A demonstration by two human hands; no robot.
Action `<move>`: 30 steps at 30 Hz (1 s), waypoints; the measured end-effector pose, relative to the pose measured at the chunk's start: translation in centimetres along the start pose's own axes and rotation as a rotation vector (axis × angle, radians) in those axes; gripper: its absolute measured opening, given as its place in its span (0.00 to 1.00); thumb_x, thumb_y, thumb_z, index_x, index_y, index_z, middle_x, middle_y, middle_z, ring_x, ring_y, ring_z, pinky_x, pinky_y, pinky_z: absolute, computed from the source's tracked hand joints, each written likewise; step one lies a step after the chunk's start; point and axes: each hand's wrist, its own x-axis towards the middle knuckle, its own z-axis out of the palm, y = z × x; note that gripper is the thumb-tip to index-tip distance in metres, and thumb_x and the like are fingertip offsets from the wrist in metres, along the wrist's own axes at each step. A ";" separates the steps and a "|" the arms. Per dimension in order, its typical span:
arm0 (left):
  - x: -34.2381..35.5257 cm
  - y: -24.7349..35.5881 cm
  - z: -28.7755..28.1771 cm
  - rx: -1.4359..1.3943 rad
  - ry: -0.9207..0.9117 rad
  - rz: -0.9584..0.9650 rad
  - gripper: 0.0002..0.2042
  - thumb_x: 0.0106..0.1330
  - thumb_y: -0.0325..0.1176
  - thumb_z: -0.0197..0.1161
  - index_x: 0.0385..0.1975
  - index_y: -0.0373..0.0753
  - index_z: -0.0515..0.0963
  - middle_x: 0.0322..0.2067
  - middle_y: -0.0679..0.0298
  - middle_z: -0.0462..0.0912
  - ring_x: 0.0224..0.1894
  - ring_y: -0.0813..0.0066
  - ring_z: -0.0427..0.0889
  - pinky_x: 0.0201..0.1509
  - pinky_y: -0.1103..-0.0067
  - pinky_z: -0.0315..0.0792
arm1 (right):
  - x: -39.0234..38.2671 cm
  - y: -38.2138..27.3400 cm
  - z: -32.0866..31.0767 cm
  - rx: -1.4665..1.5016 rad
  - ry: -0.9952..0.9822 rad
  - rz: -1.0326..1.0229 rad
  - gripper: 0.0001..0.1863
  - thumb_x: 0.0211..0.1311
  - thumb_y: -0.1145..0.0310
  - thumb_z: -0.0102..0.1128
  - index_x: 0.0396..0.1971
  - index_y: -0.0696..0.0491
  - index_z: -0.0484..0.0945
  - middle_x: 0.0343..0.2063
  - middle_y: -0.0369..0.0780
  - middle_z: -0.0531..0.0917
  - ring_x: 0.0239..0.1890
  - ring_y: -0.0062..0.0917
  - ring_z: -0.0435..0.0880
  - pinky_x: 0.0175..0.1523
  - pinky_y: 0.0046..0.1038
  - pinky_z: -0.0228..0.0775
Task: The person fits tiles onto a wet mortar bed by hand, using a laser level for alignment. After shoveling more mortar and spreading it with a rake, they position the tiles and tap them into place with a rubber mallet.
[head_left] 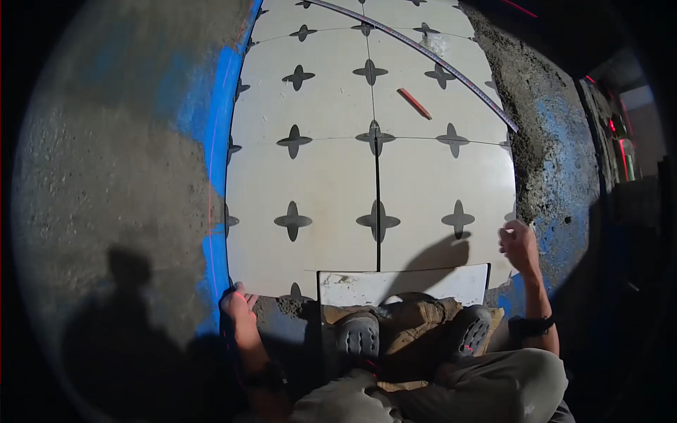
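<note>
Large cream tiles (317,176) with dark four-petal motifs cover the floor ahead of me. At the near left corner of the front left tile is my left hand (241,306), fingers stretched out and slightly apart, touching or close to the tile's edge. My right hand (519,245) is beside the right edge of the front right tile, its fingers curled in; whatever they may hold is hidden. A red flat pencil (414,103) lies on a farther tile. Across the far tiles runs a long, thin graduated measuring strip (428,55).
A white tile piece or board (352,288) lies before my grey clogs (358,335), with crumpled brown cardboard (421,330) underfoot. Rough mortar (525,92) borders the tiles at right. On the left runs a blue-painted strip (221,106) beside a concrete surface (134,162) with a red laser line.
</note>
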 end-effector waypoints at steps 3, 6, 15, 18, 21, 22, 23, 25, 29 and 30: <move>0.1 -0.3 -0.5 0.284 0.114 0.021 0.16 0.70 0.39 0.72 0.40 0.28 0.81 0.33 0.57 0.87 0.31 0.65 0.87 0.36 0.68 0.84 | -0.8 5.8 -2.3 0.072 0.088 0.019 0.12 0.69 0.66 0.61 0.35 0.61 0.83 0.20 0.41 0.84 0.22 0.23 0.85 0.28 0.29 0.74; 1.9 -1.7 -4.0 0.745 0.371 0.325 0.15 0.62 0.37 0.78 0.27 0.31 0.81 0.19 0.57 0.83 0.25 0.65 0.85 0.25 0.67 0.73 | -1.7 9.4 -1.6 0.063 0.122 0.013 0.11 0.69 0.67 0.61 0.33 0.60 0.84 0.21 0.41 0.84 0.21 0.24 0.83 0.30 0.30 0.74; -7.9 1.4 12.9 0.947 -0.174 1.227 0.21 0.60 0.33 0.75 0.50 0.30 0.80 0.55 0.48 0.78 0.57 0.42 0.75 0.61 0.55 0.71 | -2.6 13.5 -1.3 -0.269 0.356 -0.147 0.09 0.62 0.69 0.63 0.29 0.60 0.78 0.28 0.46 0.81 0.36 0.47 0.81 0.43 0.44 0.72; -9.1 1.2 16.4 0.891 -0.309 1.267 0.27 0.62 0.36 0.74 0.58 0.30 0.77 0.62 0.45 0.74 0.62 0.39 0.71 0.65 0.54 0.68 | -2.3 10.8 -0.4 -0.255 0.333 -0.168 0.08 0.61 0.71 0.67 0.35 0.59 0.79 0.33 0.47 0.79 0.41 0.44 0.81 0.46 0.43 0.72; -9.1 0.5 19.8 0.968 -0.383 1.331 0.35 0.65 0.43 0.72 0.68 0.32 0.69 0.72 0.40 0.60 0.74 0.33 0.56 0.75 0.48 0.56 | -1.0 11.2 0.8 -0.322 0.361 -0.292 0.12 0.63 0.70 0.67 0.43 0.61 0.81 0.39 0.49 0.80 0.42 0.44 0.81 0.49 0.41 0.74; -8.8 -0.2 20.3 0.987 -0.362 1.360 0.36 0.64 0.46 0.71 0.68 0.33 0.70 0.73 0.40 0.60 0.74 0.32 0.55 0.75 0.44 0.53 | -1.0 10.5 0.9 -0.227 0.309 -0.229 0.15 0.63 0.71 0.66 0.47 0.61 0.82 0.41 0.50 0.80 0.43 0.45 0.81 0.51 0.41 0.74; -8.7 -0.5 20.7 1.011 -0.337 1.389 0.36 0.64 0.49 0.71 0.69 0.34 0.70 0.73 0.41 0.59 0.74 0.30 0.54 0.76 0.40 0.50 | -1.3 8.7 0.7 -0.314 0.292 -0.227 0.14 0.63 0.71 0.66 0.46 0.61 0.81 0.43 0.50 0.81 0.45 0.45 0.82 0.52 0.42 0.75; -8.7 -0.5 21.2 1.006 -0.351 1.389 0.37 0.64 0.50 0.71 0.69 0.36 0.70 0.74 0.42 0.59 0.75 0.31 0.53 0.76 0.38 0.48 | -0.7 8.2 1.1 -0.303 0.314 -0.241 0.13 0.64 0.72 0.66 0.46 0.60 0.81 0.43 0.50 0.81 0.46 0.46 0.82 0.53 0.43 0.75; -9.3 0.6 22.1 1.119 -0.387 1.425 0.38 0.62 0.52 0.70 0.70 0.39 0.71 0.75 0.41 0.57 0.77 0.32 0.51 0.76 0.37 0.45 | -0.3 3.9 3.0 -0.253 0.359 -0.522 0.12 0.62 0.75 0.67 0.44 0.59 0.80 0.45 0.49 0.81 0.48 0.50 0.81 0.54 0.44 0.74; -9.2 0.7 22.4 1.111 -0.399 1.419 0.37 0.63 0.55 0.69 0.70 0.40 0.73 0.75 0.42 0.58 0.78 0.33 0.50 0.76 0.36 0.43 | -0.3 1.8 4.0 -0.211 0.309 -0.563 0.11 0.61 0.76 0.67 0.43 0.59 0.80 0.44 0.49 0.81 0.48 0.49 0.81 0.54 0.43 0.75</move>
